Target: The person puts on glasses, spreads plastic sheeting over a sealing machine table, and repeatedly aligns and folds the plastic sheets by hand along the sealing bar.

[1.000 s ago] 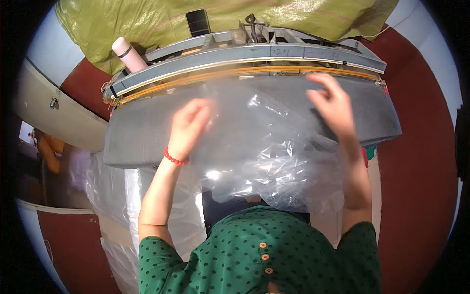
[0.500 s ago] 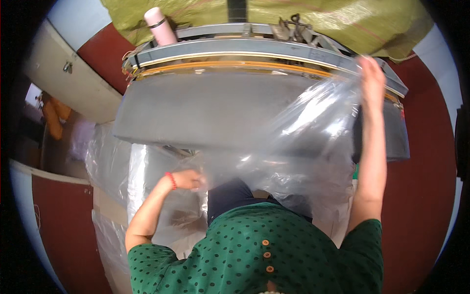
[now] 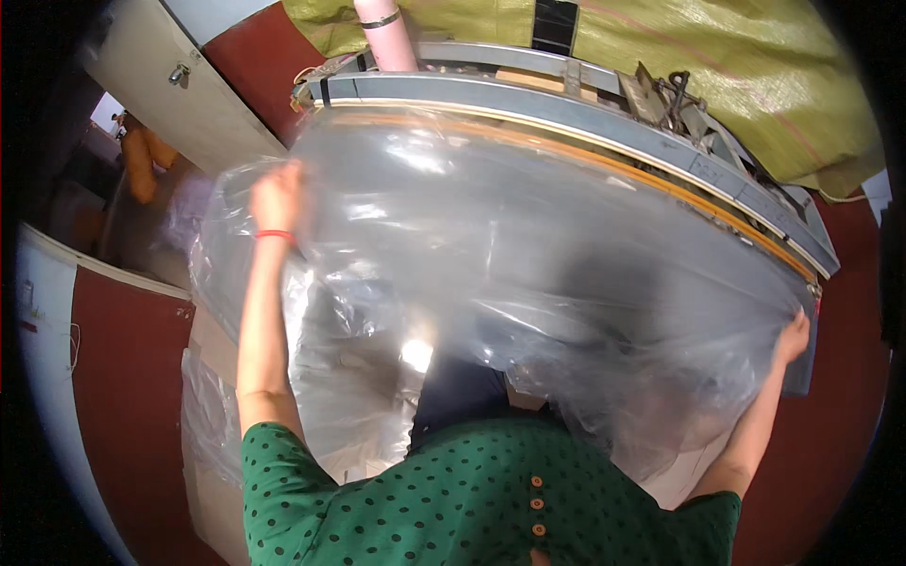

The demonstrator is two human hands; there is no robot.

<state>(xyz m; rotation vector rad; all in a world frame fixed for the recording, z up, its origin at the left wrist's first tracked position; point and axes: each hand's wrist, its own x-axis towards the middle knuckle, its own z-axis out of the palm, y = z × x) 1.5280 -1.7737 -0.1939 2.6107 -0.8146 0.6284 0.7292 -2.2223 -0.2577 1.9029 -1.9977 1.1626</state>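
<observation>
Red flooring [image 3: 849, 453] surrounds a grey sealing machine [image 3: 604, 118] with an orange strip along its near edge; olive-yellow sacking [image 3: 717, 57] lies behind it, and a pink roll [image 3: 385, 33] stands at its far left. A large clear plastic bag [image 3: 510, 255] is spread wide across the machine's front. The left hand [image 3: 276, 198], with a red band at the wrist, is closed on the bag's far left edge. The right hand [image 3: 793, 338] is clamped on the bag's right edge, near the machine's right end.
</observation>
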